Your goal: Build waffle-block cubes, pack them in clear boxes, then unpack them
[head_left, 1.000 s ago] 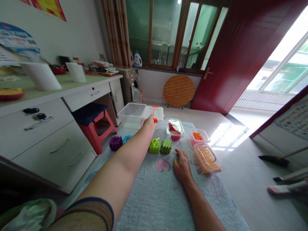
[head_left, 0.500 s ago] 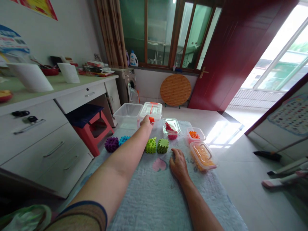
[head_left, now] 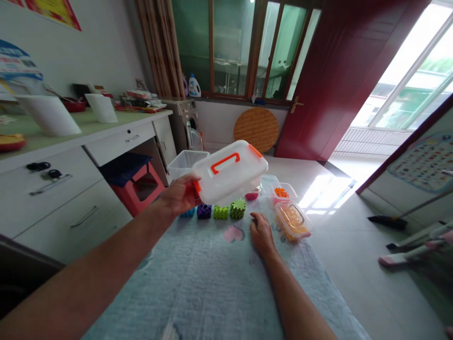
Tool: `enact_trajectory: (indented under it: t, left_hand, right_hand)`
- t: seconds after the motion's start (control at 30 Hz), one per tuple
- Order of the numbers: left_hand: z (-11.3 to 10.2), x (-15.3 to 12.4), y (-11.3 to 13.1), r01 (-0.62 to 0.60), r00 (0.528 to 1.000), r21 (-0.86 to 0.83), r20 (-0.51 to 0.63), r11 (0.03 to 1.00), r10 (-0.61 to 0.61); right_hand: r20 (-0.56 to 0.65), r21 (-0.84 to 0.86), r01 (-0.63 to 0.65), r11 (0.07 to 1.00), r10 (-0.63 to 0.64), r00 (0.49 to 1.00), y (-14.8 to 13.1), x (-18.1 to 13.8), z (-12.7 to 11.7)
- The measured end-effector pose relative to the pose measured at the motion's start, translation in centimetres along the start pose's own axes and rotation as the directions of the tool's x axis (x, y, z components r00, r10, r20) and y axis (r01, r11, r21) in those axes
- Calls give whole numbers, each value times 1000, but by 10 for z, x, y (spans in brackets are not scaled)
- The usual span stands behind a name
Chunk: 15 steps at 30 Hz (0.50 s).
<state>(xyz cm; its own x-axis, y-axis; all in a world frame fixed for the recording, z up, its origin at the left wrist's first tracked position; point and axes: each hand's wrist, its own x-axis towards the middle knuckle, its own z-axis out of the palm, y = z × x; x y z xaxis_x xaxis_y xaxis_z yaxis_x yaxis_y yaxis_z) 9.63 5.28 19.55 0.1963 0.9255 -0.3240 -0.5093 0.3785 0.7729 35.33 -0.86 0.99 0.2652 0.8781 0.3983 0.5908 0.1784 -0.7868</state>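
Note:
My left hand point(head_left: 181, 194) grips the orange-latched end of a white translucent plastic lid point(head_left: 230, 182) with an orange handle. The lid is raised and tilted above the cloth-covered table. Below it stand a blue block point(head_left: 188, 214), a dark purple block point(head_left: 204, 212), a lime block point(head_left: 221, 213) and a green block point(head_left: 238, 209), all cubes with notched edges. My right hand point(head_left: 261, 231) rests on the cloth to the right of the green cube, fingers loosely apart and holding nothing. Behind the lid, a clear bin point(head_left: 184, 163) is partly hidden.
Right of my right hand sits a lidded clear box point(head_left: 293, 221) with orange pieces. Behind it is a small clear box point(head_left: 284, 191) with an orange piece. A pink stool point(head_left: 146, 186) stands left of the table point(head_left: 226, 283), under a white desk point(head_left: 113, 137).
My left hand has lifted the lid from beside the clear bin and drawn it nearer, tilting it. The lid now hides part of the container with red pieces. My right hand stays on the cloth.

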Motion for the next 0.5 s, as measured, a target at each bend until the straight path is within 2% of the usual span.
enact_trajectory:
  t: [0.13, 0.2, 0.27, 0.37, 0.5]
  left_hand:
    - [-55, -59, -16, 151, 988, 103, -26, 983, -149]
    - [-78, -80, -29, 235, 972, 165, -21, 958, -235]
    - [-95, -92, -42, 261, 964, 219, -2, 940, -267]
    - [-111, -98, -59, 229, 970, 276, 13, 933, -242]
    - [-115, -92, -71, 193, 978, 315, 18, 929, -209]
  right_hand:
    - [-41, 228, -145, 963, 158, 987, -5, 1, -5]
    - [-46, 294, -188, 937, 211, 976, -9, 0, -9]
    - [-19, 333, -229, 915, 249, 968, -16, 0, -13]
    - [120, 395, -299, 869, 274, 954, -31, -2, -25]
    - [373, 374, -365, 853, 222, 901, -59, -8, -46]
